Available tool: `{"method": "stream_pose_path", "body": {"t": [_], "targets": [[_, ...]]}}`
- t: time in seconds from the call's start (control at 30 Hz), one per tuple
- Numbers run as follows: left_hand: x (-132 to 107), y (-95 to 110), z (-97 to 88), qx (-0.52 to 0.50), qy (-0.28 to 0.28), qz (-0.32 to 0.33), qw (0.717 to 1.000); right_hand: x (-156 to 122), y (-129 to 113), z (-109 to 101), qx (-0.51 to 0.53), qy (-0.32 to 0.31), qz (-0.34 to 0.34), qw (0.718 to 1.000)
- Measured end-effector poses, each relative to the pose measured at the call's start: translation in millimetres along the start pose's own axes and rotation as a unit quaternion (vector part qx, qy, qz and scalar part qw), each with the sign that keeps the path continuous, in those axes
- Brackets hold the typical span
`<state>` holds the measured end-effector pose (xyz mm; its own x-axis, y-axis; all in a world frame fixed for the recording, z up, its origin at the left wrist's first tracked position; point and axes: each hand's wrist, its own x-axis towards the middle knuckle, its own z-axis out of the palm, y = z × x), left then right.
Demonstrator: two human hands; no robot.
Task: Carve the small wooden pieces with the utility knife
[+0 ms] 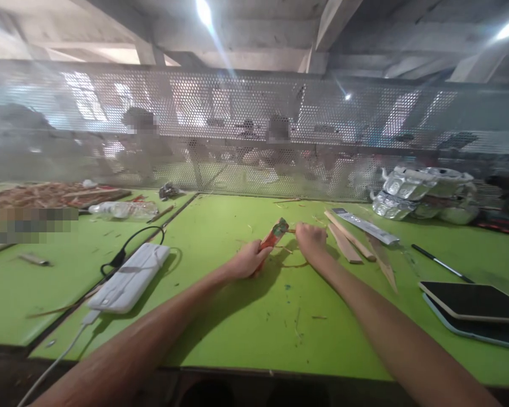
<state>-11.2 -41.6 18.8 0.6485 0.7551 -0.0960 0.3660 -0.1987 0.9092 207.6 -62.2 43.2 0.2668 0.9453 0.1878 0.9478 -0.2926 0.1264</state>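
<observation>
My left hand [248, 261] is closed around the orange handle of a small knife-like tool [274, 236], whose tip points up and to the right. My right hand [310, 239] is a fist just right of the tool's tip, gripping a thin strip [292, 264] that curves down onto the green table [246, 316]; I cannot make out what the strip is made of. Both hands rest on the table near its middle, a few centimetres apart.
Flat wooden sticks [348, 240] and a silver strip [367, 226] lie right of my hands. Two stacked phones [475, 308], a black pen [439, 263] and foil wrappers [424, 198] are at the right. A white power bank [129, 277] with cables lies left. A perforated metal screen [254, 130] stands behind, with people beyond it.
</observation>
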Motion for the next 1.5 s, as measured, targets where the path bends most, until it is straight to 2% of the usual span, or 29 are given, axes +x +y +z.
{"method": "stream_pose_path", "body": {"t": [0.2, 0.43, 0.5, 0.6, 0.67, 0.77, 0.87, 1.0, 1.13, 1.27, 1.5], "targets": [[1, 1, -18.8, -0.002, -0.067, 0.028, 0.997, -1, 5, -1, -0.006, -0.001, -0.003, 1.0], [5, 5, -24.0, 0.011, -0.065, 0.008, 0.998, 2, 4, 5, 0.001, -0.011, 0.008, 1.0], [3, 6, -25.4, 0.014, -0.087, 0.011, 0.996, 4, 11, 6, 0.002, -0.019, 0.03, 0.999], [0, 6, -30.2, -0.011, -0.149, 0.031, 0.988, 7, 32, 5, -0.004, -0.031, 0.086, 0.996], [-1, 4, -33.9, -0.038, -0.163, 0.04, 0.985, 7, 43, 3, 0.0, -0.032, 0.118, 0.993], [2, 2, -37.5, -0.058, -0.153, 0.04, 0.986, 7, 46, -2, 0.035, -0.002, 0.123, 0.992], [5, -2, -38.2, -0.06, -0.145, 0.034, 0.987, 5, 37, -7, 0.053, 0.027, 0.099, 0.993], [7, -6, -34.9, -0.08, -0.127, 0.035, 0.988, 0, 22, -11, 0.065, 0.029, 0.065, 0.995], [9, -8, -24.3, -0.116, -0.07, 0.051, 0.989, -9, 3, -9, 0.099, 0.008, 0.011, 0.995], [8, -5, -9.0, -0.107, -0.019, 0.069, 0.992, -15, -13, -6, 0.092, 0.007, -0.014, 0.996], [6, 1, 8.1, -0.066, 0.025, 0.055, 0.996, -9, -8, -11, 0.039, 0.027, -0.014, 0.999]]}}
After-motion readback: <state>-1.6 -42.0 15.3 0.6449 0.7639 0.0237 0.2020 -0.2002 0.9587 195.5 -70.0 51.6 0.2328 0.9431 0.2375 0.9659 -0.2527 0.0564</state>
